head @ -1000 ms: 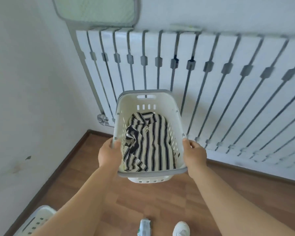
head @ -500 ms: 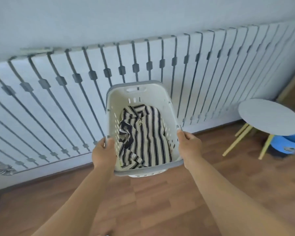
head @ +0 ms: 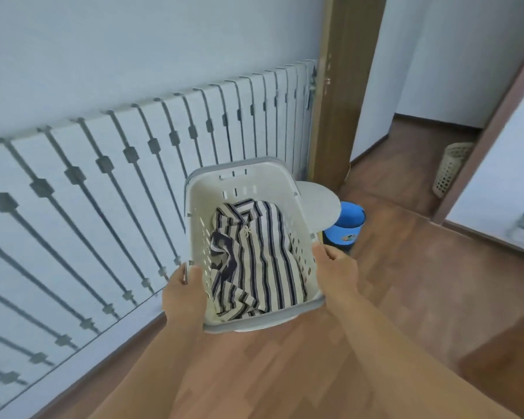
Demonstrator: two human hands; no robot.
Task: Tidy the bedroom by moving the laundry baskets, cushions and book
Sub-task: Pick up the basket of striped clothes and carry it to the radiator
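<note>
Arms outstretched; left hand (head: 183,293), right hand (head: 338,272) gripping laundry basket (head: 248,189) rims.

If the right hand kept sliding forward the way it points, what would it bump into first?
Probably the round stool just past the laundry basket, with the blue bucket beside it. The right hand points that way along the rim, though depth is hard to judge.

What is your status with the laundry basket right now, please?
Left hand and right hand grip the laundry basket rims. Striped shirt inside. Round stool and blue bucket just beyond.
</note>
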